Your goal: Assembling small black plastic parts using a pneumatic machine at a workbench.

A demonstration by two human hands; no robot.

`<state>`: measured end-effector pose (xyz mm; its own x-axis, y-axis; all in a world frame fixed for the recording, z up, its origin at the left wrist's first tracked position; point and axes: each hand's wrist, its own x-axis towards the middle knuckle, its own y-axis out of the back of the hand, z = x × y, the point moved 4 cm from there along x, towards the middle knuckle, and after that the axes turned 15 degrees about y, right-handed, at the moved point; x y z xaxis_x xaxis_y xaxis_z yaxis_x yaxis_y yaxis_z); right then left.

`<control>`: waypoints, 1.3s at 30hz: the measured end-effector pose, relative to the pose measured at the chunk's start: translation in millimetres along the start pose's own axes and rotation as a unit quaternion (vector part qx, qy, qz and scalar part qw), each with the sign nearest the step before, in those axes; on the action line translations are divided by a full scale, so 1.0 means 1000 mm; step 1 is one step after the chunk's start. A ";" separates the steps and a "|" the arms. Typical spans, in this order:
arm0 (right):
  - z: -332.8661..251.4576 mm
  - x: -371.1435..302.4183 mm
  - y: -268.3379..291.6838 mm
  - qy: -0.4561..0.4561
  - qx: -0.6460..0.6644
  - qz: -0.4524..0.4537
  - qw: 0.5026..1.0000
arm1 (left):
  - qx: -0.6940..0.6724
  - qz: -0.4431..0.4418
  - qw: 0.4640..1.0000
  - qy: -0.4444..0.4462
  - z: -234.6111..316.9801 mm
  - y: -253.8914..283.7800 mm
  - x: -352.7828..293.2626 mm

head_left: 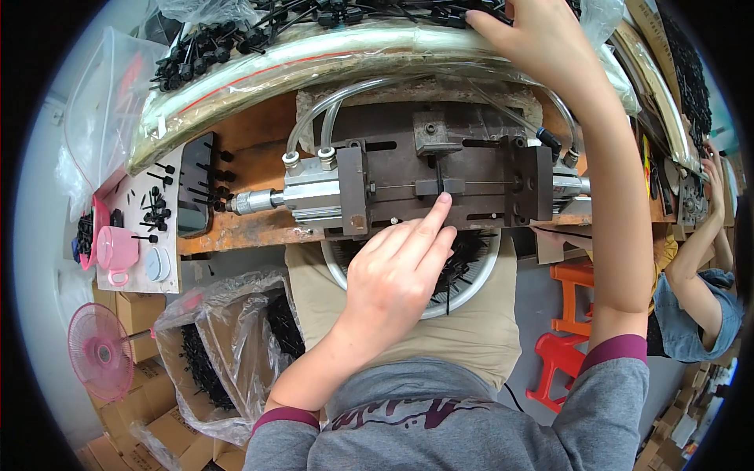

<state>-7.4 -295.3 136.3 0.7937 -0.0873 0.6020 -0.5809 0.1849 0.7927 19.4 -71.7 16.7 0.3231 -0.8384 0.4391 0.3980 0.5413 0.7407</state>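
My left hand (397, 271) reaches over the front of a dark metal clamping fixture (393, 169). Its fingers are stretched out, and the index fingertip touches a thin black part (441, 174) set upright between two small metal jaws (426, 188) in the middle. The left thumb is hidden. My right hand (534, 35) is at the top edge, over a pile of black plastic parts (338, 14) behind the fixture. Its thumb stands apart from the index finger; the other fingertips lie outside the picture, and nothing shows in its grip.
Pneumatic cylinders (314, 192) with clear hoses (314, 106) flank the fixture. A phone (195, 184) and loose black parts lie left. A white-rimmed basin (471, 290) of black parts sits on my lap. A pink fan (100, 349), red stools (559, 361) and a co-worker (699, 306) are around.
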 end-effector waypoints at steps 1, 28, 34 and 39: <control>-0.003 0.000 0.002 0.001 -0.016 -0.012 1.000 | 0.008 0.000 1.000 -0.003 0.000 -0.002 0.000; 0.059 -0.025 0.036 -0.249 0.284 0.151 0.914 | -0.001 -0.006 0.999 0.036 -0.004 -0.005 0.008; 0.062 -0.042 0.044 -0.248 0.296 0.250 0.888 | -0.006 -0.007 0.999 0.033 -0.005 -0.003 0.008; 0.079 -0.070 0.015 -0.221 0.304 0.225 0.899 | -0.004 -0.008 1.000 0.026 -0.005 -0.005 0.005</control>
<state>-86.0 -363.2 113.6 0.3816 -0.5428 0.7482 -0.9235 -0.2577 0.2841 23.8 -78.5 12.7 0.3605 -0.8421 0.4011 0.4104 0.5294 0.7425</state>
